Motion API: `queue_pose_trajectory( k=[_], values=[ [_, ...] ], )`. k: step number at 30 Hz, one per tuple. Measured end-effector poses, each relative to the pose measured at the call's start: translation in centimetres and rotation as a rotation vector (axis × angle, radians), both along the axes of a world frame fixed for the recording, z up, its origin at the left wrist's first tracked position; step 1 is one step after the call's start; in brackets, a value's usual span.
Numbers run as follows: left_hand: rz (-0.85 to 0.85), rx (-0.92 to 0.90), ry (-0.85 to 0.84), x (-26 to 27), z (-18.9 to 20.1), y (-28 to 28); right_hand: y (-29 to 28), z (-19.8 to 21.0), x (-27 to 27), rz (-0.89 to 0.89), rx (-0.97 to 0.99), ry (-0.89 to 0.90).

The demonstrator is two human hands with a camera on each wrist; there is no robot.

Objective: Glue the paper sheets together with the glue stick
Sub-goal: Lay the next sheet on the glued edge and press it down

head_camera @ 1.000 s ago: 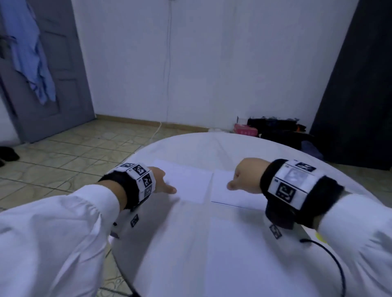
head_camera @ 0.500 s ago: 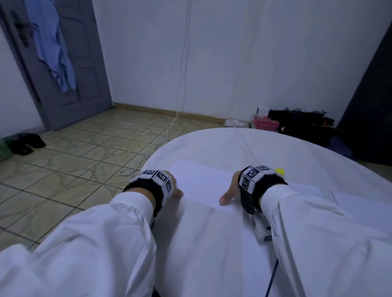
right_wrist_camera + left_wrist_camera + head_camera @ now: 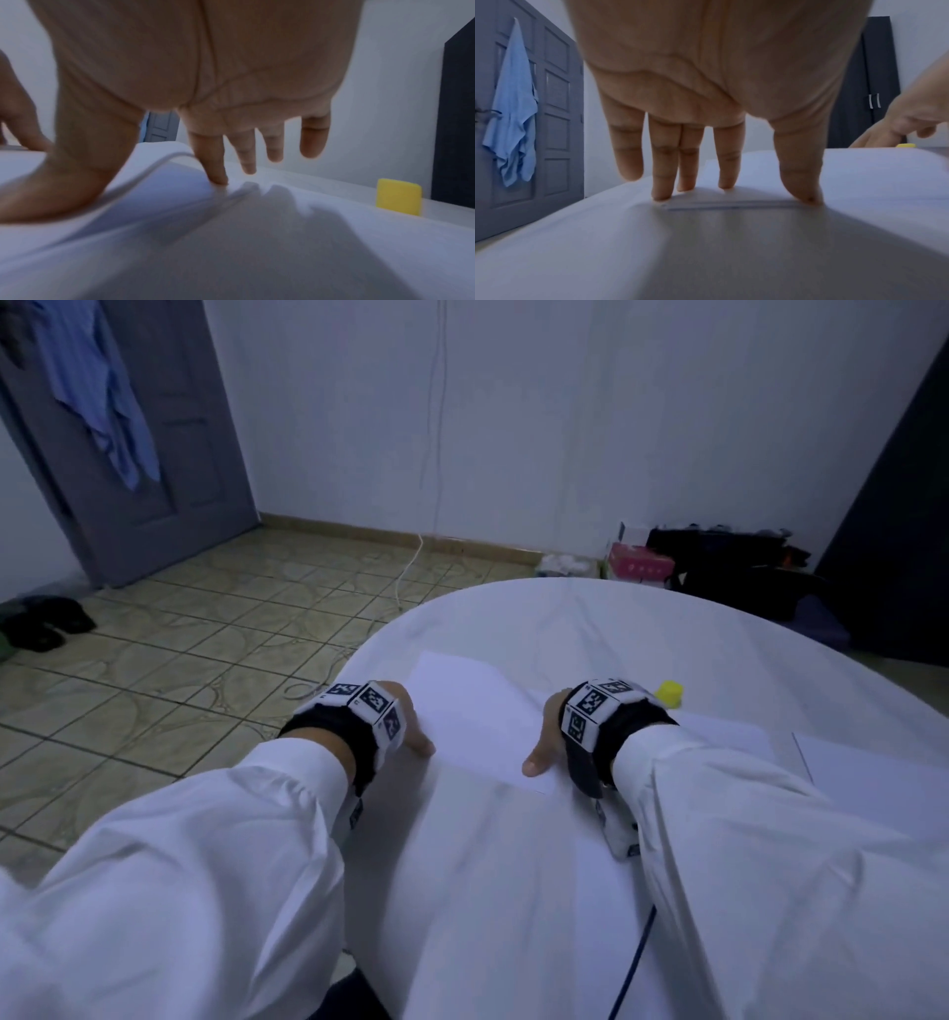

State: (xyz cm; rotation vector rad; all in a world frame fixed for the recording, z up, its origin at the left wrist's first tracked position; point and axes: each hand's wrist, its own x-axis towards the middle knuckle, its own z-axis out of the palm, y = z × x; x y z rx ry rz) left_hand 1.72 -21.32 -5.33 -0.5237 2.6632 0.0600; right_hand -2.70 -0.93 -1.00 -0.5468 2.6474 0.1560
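1. White rectangular paper sheet [image 3: 477,721] lies flat on the round white-clothed table [image 3: 513,891], near its left rim, w/ another white sheet [image 3: 729,737] just beside it on the right.
2. Left hand [image 3: 405,726]: fingers straight & spread, tips pressing the sheet's near-left corner. Right hand [image 3: 547,737]: also splayed, thumb and index on the near-right edge, which bows up a bit.
3. Imo flatten that bulge outward before gluing.
4. Small yellow block [image 3: 670,694], prob the glue stick, sits just behind the right wrist. Plenty of bare cloth toward the viewer.

Dim, bluish light; soft shadows under both palms; wrist views blurred, edges strongly bowed.
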Motion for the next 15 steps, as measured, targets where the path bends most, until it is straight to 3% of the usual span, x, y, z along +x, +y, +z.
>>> queue_pose_trajectory(
  k=[3,7,13,15],
  values=[
    [-0.021,0.01,0.012,1.3,0.8,1.0,-0.3,-0.4,0.8,0.001,-0.084,0.038],
    [0.053,0.189,0.13,3.0,1.2,0.3,-0.5,0.1,2.7,-0.165,-0.287,0.032],
    [0.084,0.426,0.467,6.4,3.2,1.0,4.9,1.8,5.9,-0.448,-0.939,-0.143],
    [0.134,0.638,0.512,7.5,3.6,2.3,8.1,2.0,7.5,-0.507,-1.111,-0.19]
  ],
)
